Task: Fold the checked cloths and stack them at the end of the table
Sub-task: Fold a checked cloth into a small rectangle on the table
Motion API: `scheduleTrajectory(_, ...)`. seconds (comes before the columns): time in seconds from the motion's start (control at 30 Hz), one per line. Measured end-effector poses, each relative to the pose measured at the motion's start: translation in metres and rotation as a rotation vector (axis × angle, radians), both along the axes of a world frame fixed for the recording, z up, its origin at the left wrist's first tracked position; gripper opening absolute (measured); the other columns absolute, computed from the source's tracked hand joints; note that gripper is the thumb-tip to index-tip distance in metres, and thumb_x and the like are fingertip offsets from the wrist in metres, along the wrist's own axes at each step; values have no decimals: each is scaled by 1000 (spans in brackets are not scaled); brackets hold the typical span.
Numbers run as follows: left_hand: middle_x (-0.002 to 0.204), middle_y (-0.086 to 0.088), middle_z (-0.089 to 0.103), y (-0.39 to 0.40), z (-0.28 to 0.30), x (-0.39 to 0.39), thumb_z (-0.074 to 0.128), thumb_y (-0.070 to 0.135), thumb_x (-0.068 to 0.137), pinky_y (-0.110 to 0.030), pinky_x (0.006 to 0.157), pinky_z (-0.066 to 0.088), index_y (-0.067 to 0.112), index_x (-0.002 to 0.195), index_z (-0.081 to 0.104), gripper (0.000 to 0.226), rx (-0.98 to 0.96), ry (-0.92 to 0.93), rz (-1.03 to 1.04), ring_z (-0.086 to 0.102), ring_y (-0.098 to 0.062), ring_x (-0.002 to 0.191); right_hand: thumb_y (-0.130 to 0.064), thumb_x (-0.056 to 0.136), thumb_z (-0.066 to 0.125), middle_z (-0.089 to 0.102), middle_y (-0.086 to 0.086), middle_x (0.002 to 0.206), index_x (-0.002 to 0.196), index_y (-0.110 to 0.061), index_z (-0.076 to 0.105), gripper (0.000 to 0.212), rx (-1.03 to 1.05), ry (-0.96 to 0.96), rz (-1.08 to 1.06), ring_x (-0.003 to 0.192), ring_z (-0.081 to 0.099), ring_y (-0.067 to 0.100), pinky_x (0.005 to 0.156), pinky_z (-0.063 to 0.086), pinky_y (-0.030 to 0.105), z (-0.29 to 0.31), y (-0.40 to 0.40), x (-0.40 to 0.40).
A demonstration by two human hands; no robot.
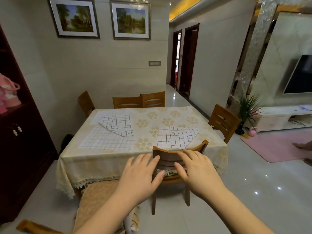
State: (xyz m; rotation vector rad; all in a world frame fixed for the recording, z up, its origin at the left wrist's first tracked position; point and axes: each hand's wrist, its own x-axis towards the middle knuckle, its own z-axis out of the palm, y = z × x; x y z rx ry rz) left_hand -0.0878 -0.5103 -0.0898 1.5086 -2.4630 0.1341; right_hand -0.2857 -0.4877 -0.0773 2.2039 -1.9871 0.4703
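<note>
left hand (pixel 141 173) hovering, fingers spread wide, holding nothing | right hand (pixel 196 171) likewise wide, fingertips at chair (pixel 170 159) top rail | checked cloths lying unfolded on table (pixel 108 159): one (pixel 175 137) at 12 o'clock near front edge, three overlapping (pixel 108 130) at 10 o'clock | tiled floor (pixel 236 191) lying open at 3 o'clock

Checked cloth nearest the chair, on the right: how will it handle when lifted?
Probably floppy: the white black-checked cloth lies flat with one corner already folded over. Likely light, being thin. It may drag the cream floral tablecloth if pushed rather than lifted.
</note>
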Motion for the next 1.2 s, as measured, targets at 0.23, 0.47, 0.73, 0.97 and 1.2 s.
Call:
scheduleTrajectory(0.23, 151, 8, 38, -89, -11, -61, 22, 61, 94, -40, 114, 24, 31, 148, 32, 63, 25, -21, 18, 34, -14, 138, -58, 89, 8, 46, -5, 146, 145, -27, 41, 72, 46, 3, 31, 135, 39, 16, 111, 29, 34, -21, -86, -61)
scheduleTrajectory(0.47, 148, 6, 43, -157, -25, -119, 17, 63, 91, -43, 113, 27, 29, 147, 37, 68, 79, -65, 61, 37, -15, 137, -52, 89, 29, 66, 2, 122, 129, -17, 60, 62, 106, 27, 15, 115, 59, 23, 97, 48, 42, -44, -158, -123)
scheduleTrajectory(0.73, 153, 9, 34, -212, -46, -155, 1, 65, 83, -39, 116, 23, 32, 149, 26, 79, 129, -86, 62, 29, -12, 141, -50, 85, 38, 72, 2, 108, 119, -15, 68, 57, 182, 19, 27, 101, 67, 23, 85, 55, 41, -72, -216, -148)
scheduleTrajectory(0.97, 151, 9, 39, -280, -76, -158, 12, 62, 88, -36, 113, 26, 31, 150, 31, 72, 183, -43, 33, 34, -11, 139, -51, 84, 38, 71, 0, 108, 117, -17, 69, 56, 247, 18, 22, 100, 67, 21, 82, 56, 39, -96, -281, -153)
scheduleTrajectory(1.2, 153, 8, 35, -370, -101, -159, 6, 65, 82, -38, 114, 21, 31, 151, 29, 80, 218, 2, 28, 30, -12, 141, -56, 85, 12, 48, 0, 146, 142, -21, 48, 75, 282, 23, 29, 136, 41, 24, 110, 33, 41, -112, -359, -158)
